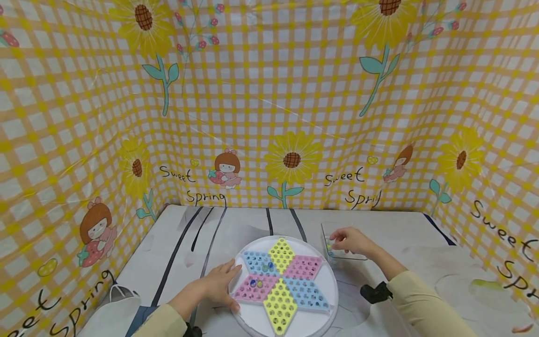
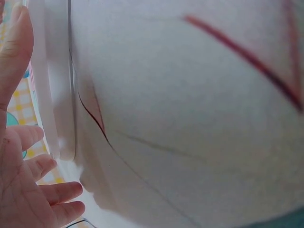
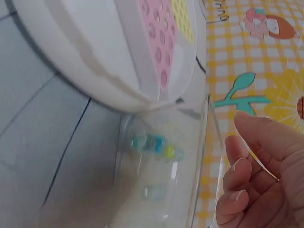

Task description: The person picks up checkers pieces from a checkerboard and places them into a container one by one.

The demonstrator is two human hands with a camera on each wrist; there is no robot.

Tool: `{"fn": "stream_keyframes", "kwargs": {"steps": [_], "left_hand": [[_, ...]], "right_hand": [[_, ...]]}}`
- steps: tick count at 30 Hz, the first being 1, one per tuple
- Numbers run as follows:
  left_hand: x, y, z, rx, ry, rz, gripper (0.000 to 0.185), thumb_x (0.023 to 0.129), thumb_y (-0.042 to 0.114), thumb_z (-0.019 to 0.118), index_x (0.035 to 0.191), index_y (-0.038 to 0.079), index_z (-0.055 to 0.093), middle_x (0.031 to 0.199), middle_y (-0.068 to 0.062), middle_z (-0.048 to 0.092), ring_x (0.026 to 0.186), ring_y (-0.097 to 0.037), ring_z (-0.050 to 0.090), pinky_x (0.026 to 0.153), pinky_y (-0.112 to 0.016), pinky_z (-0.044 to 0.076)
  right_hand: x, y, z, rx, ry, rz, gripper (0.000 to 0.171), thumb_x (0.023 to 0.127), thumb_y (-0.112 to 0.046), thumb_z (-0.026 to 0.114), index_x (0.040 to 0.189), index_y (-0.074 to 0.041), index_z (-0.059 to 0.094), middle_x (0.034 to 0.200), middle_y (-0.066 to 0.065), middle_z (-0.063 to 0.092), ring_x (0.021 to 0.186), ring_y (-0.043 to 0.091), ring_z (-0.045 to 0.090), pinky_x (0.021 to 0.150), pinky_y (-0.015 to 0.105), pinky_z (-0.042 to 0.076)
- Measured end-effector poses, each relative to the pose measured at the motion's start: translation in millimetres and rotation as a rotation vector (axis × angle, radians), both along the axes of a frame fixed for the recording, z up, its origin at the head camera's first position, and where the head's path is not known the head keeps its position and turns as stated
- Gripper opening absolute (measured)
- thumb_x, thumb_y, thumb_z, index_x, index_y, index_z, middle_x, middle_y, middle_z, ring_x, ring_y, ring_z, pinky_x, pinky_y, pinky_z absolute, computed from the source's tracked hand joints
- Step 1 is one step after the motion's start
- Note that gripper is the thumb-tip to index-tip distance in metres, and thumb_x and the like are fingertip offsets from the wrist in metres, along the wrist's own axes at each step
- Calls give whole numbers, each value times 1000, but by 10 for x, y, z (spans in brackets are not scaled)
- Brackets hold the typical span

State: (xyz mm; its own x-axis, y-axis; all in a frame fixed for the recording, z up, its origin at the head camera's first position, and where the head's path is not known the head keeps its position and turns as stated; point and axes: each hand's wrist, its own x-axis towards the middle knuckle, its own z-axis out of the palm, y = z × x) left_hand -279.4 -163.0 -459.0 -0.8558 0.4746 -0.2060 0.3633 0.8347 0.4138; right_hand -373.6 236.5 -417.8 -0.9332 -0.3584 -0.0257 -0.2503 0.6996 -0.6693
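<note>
A round white Chinese checkers board (image 1: 248,323) lies on the table, with a star of yellow, pink and blue hole fields. Two marbles (image 1: 267,267) sit in its upper-left blue field and two more in the left pink field. My left hand (image 1: 218,283) rests at the board's left rim, fingers spread. To the board's right is a clear plastic box (image 3: 202,156) with several blue, green and yellow marbles (image 3: 154,143) inside. My right hand (image 1: 348,239) is over this box, fingers loosely bent. No marble shows between its thumb and fingers (image 3: 235,173).
The table (image 1: 236,224) has a white cover with dark streaks. A yellow checked cloth (image 1: 261,93) encloses it at the back and sides. At the lower left lies a white item (image 1: 111,311) beside something dark blue (image 1: 141,318).
</note>
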Motion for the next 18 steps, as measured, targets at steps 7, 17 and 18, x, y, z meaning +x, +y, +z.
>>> {"fn": "stream_keyframes", "kwargs": {"steps": [7, 17, 18], "left_hand": [[0, -3, 11, 3, 5, -4, 108, 60, 50, 78, 143, 4, 27, 149, -22, 17, 133, -44, 21, 105, -58, 22], [6, -3, -3, 7, 4, 7, 107, 60, 50, 78, 143, 5, 28, 150, -21, 16, 133, -44, 21, 105, -59, 23], [10, -1, 1, 7, 4, 7, 107, 60, 50, 78, 143, 5, 28, 150, -21, 16, 133, -44, 21, 105, -59, 23]], "right_hand": [[40, -229, 17, -19, 2, 45, 24, 82, -11, 65, 102, 2, 61, 74, 1, 51, 58, 16, 47, 45, 22, 36], [66, -610, -35, -63, -7, 134, 27, 81, -12, 66, 102, 4, 62, 73, 1, 53, 60, 14, 48, 50, 26, 44], [69, -635, -42, -68, -1, 153, 27, 81, -12, 66, 102, 5, 61, 73, 0, 53, 59, 14, 48, 48, 25, 43]]}}
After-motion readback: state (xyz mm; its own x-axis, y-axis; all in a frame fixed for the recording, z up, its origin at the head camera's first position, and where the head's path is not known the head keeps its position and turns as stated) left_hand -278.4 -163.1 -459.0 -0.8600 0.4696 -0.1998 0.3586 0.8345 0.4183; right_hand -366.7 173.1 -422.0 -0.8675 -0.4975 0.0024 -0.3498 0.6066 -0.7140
